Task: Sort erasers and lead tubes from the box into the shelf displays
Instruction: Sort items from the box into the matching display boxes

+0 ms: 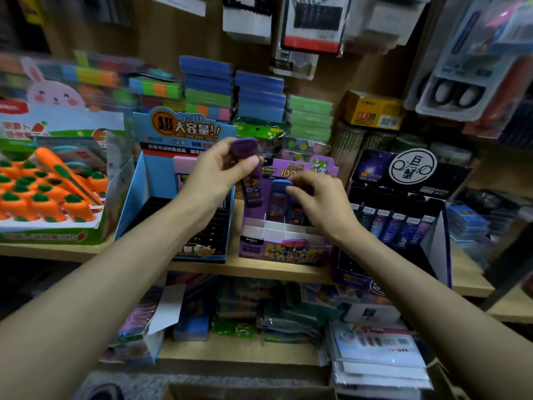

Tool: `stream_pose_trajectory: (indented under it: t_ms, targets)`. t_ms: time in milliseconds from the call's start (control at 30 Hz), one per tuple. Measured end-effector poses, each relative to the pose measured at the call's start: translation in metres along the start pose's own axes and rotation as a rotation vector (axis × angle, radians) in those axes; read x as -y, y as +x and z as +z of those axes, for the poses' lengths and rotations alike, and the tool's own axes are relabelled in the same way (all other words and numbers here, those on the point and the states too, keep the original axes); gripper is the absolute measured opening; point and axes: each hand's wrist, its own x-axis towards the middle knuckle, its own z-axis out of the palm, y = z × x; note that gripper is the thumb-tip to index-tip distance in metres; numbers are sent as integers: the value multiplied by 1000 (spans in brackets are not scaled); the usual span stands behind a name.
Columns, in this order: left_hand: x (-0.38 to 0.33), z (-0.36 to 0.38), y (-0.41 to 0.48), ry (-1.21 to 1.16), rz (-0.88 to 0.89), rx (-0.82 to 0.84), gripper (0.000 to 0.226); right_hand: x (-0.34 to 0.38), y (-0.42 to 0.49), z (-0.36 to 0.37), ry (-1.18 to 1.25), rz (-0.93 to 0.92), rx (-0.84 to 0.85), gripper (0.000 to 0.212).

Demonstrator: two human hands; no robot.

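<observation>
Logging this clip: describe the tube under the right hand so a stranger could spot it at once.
On the wooden shelf, find the purple cardboard display box with white dividers. At its back stands a purple lead tube with a blue cap, pinched by the right hand's fingers; the purple-capped tube in the left hand lacks that blue top.

Centre frame: purple display box (284,251). Its front white compartments (274,230) are open from above; the back row is filled by tubes. Left hand (219,171), holding a purple tube (252,183), and right hand (314,197), pinching a blue-capped tube (282,188), crowd the air over that row. Blue box (135,203) just beside at left, dark box (372,171) at right. Bare shelf edge (259,271) in front.
</observation>
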Motion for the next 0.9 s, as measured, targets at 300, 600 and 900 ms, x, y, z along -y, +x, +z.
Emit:
stream_pose_trajectory:
  t_ms: [300,600,900]
  targets:
    - [32,-3,8,1084,270,302,21,-7,2,5,-56,-20,2,15]
    - [34,4,-5,1373,374,118,45,2,-2,-16,-247,-94,107,29]
    - [-9,-16,-96,1179,267,369,13,13,-101,-78,-130,-43,301,19]
